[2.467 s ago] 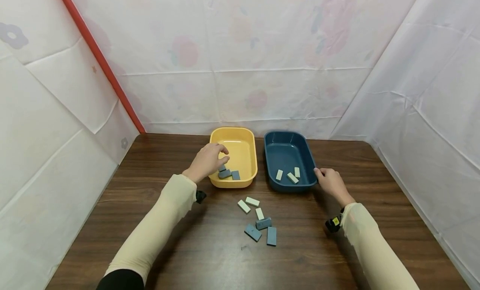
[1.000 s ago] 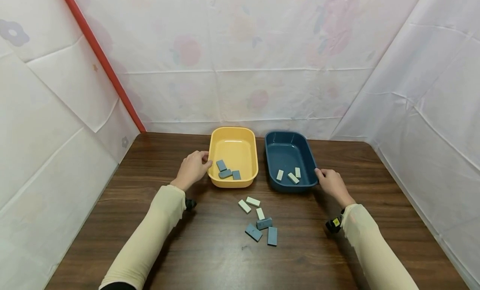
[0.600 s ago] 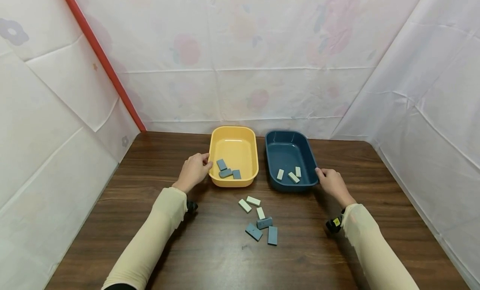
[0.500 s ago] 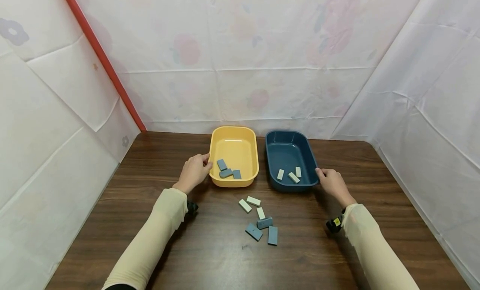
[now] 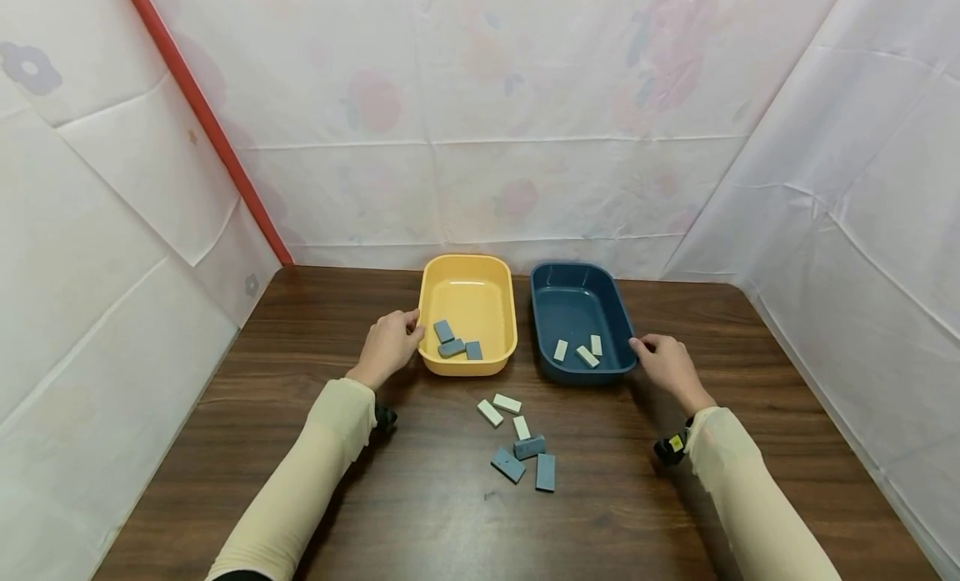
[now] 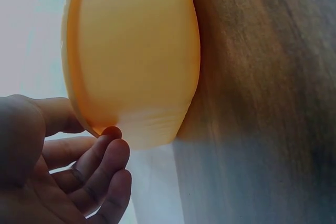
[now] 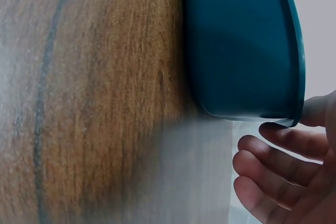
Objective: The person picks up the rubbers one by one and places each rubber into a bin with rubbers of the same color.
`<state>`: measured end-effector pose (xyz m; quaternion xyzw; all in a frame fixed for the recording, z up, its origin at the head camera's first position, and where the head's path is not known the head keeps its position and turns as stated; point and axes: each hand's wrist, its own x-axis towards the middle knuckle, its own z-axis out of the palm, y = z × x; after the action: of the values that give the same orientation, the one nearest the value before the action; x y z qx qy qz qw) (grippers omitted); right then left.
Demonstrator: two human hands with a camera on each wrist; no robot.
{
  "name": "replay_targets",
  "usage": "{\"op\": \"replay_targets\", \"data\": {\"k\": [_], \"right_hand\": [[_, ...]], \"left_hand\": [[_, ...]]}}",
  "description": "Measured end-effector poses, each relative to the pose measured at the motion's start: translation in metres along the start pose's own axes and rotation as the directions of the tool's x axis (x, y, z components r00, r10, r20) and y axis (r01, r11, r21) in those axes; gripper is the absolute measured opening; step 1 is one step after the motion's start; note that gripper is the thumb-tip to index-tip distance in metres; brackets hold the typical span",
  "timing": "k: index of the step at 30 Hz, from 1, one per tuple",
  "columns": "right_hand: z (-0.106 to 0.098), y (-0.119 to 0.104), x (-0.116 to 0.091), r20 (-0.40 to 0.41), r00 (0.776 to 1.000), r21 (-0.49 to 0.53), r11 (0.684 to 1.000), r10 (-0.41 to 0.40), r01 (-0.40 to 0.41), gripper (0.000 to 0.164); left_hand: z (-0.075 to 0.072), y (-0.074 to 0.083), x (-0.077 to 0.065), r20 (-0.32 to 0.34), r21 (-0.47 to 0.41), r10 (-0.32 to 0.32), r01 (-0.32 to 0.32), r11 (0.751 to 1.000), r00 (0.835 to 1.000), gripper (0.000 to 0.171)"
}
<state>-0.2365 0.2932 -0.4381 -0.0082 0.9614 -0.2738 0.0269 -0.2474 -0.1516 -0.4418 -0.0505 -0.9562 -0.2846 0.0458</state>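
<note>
My left hand (image 5: 387,345) pinches the left rim of a yellow tub (image 5: 474,366); in the left wrist view the thumb and forefinger meet at that rim (image 6: 67,51). Across from it, my right hand (image 5: 667,366) pinches the right rim of a dark blue tub (image 5: 587,376), which the right wrist view also shows (image 7: 241,51). Inside the yellow tub lie three grey rectangular blocks (image 5: 452,348). Three cream blocks (image 5: 587,357) lie in the blue one. Both tubs stand upright on the table, side by side with a narrow gap.
In front of the tubs, three cream blocks (image 5: 491,413) and three grey blocks (image 5: 545,473) lie loosely grouped on the dark wooden table (image 5: 420,514). A white patterned sheet (image 5: 480,189) hangs right behind the table, with a red strip (image 5: 210,131) at the left.
My left hand has moved from above the grey blocks in the yellow tub out to its left rim, where it has stayed since. My right hand has kept to the blue rim throughout.
</note>
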Motion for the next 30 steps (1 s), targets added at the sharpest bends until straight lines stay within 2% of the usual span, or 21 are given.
{"op": "replay_targets", "data": {"k": [7, 11, 18, 21, 26, 30], "right_hand": [[-0.011, -0.008, 0.001, -0.040, 0.999, -0.007, 1.000, -0.014, 0.014, 0.042], [-0.016, -0.017, 0.001, -0.077, 0.996, -0.007, 0.998, -0.055, 0.055, 0.039], [-0.018, -0.039, -0.002, -0.205, 0.964, -0.014, 0.985, -0.171, 0.172, 0.030], [-0.018, -0.051, -0.004, -0.178, 0.957, -0.013, 0.973, -0.229, 0.231, 0.027], [-0.017, -0.070, -0.009, -0.055, 0.953, -0.014, 0.955, -0.297, 0.296, 0.024], [-0.011, -0.085, -0.013, 0.007, 0.929, -0.050, 0.927, -0.371, 0.371, 0.021]], "left_hand": [[-0.002, 0.002, -0.003, 0.012, -0.017, 0.003, -0.003, 1.000, 1.000, 0.043], [-0.003, 0.003, -0.002, 0.016, -0.030, -0.005, 0.005, 1.000, 1.000, 0.043], [-0.001, 0.001, -0.001, 0.011, -0.041, 0.008, -0.008, 0.999, 1.000, 0.042], [0.000, 0.000, -0.001, 0.009, -0.040, 0.007, -0.007, 0.999, 1.000, 0.043], [0.001, -0.002, -0.001, 0.004, -0.037, 0.011, -0.011, 0.999, 1.000, 0.043], [0.001, -0.002, 0.000, 0.000, -0.035, 0.020, -0.020, 0.999, 1.000, 0.043]]}}
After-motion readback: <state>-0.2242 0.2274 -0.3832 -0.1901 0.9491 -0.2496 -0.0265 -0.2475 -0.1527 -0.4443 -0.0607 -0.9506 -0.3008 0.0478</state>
